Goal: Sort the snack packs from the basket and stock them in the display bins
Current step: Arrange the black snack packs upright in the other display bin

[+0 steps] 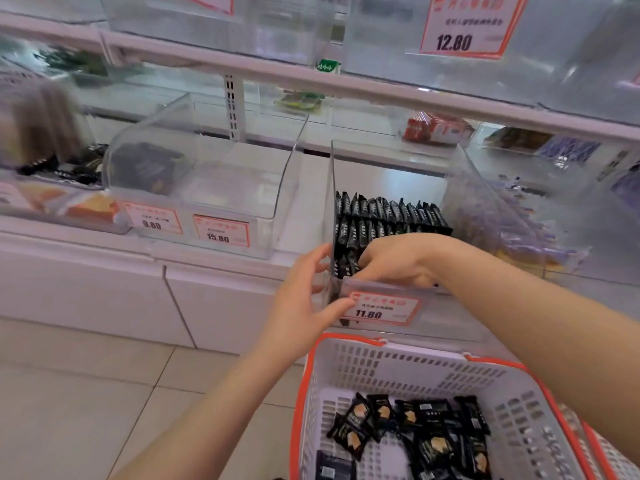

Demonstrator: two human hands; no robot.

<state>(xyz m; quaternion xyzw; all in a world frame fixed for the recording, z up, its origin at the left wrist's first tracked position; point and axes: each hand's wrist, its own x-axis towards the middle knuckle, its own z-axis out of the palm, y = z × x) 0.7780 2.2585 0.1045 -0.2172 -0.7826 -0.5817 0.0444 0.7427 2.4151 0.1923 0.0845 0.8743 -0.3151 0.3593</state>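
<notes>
Tag (381, 310) "11.80" on bin (391, 174)

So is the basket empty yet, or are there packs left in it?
Not empty. Black snack packs lie loose across the bottom of the basket, while both hands are up at the 11.80 bin.

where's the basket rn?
In the head view the white basket with orange rim sits at lower right, just below the clear bin tagged 11.80, under the right forearm, with black snack packs loose in it.
</notes>
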